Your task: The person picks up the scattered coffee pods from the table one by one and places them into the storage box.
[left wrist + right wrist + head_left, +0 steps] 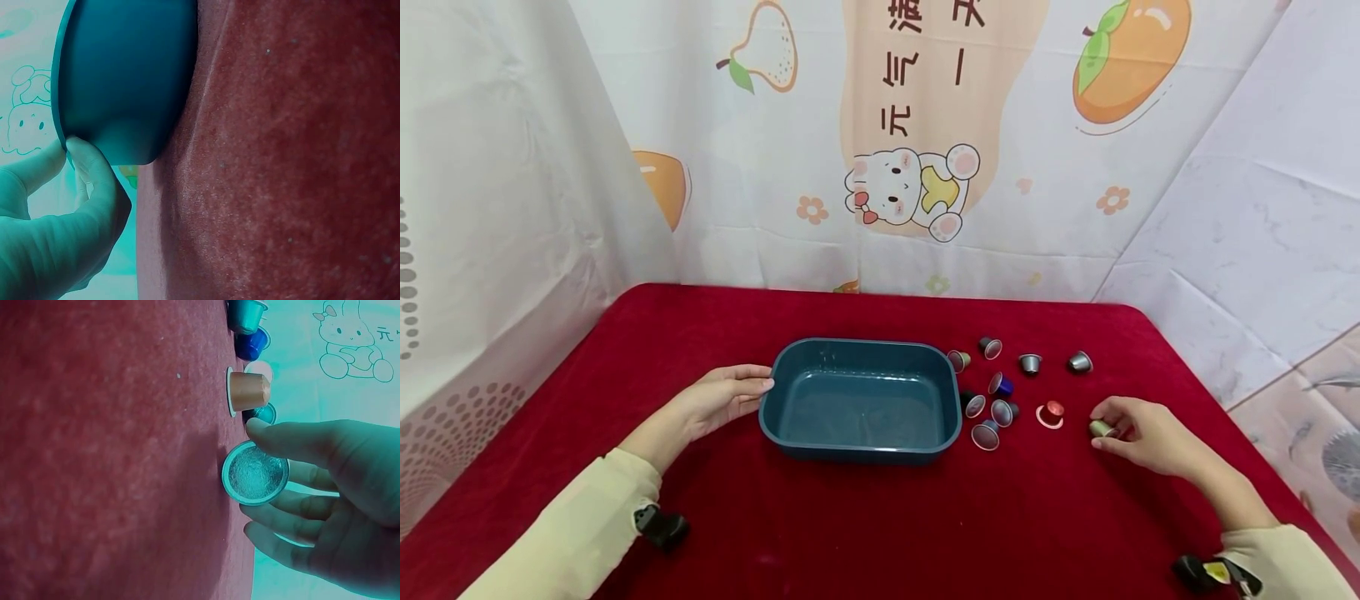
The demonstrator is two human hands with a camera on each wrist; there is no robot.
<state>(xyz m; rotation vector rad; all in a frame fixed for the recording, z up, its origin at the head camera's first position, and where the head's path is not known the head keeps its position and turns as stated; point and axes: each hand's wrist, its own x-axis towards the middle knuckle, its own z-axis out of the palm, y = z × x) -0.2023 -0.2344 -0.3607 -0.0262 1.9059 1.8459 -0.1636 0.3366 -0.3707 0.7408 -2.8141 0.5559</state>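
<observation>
A dark teal rectangular tub (865, 451) stands on the red cloth. My left hand (724, 400) pinches its left rim between thumb and fingers; the left wrist view shows the tub's outer wall (131, 75) close up. At the right, my right hand (1150, 433) has its thumb and fingers curled round a light green coffee capsule (1102, 428), which lies on its side. In the right wrist view that capsule's foil lid (255, 474) faces the camera, with the thumb along its upper edge. Nearest to this hand is a red capsule (1054, 410), standing lid down.
Several more capsules lie right of the tub, among them a blue one (1001, 385), a silver one (1030, 363) and a grey one (1080, 362). The red cloth (880, 533) covers the table. A printed curtain (760, 183) hangs behind it.
</observation>
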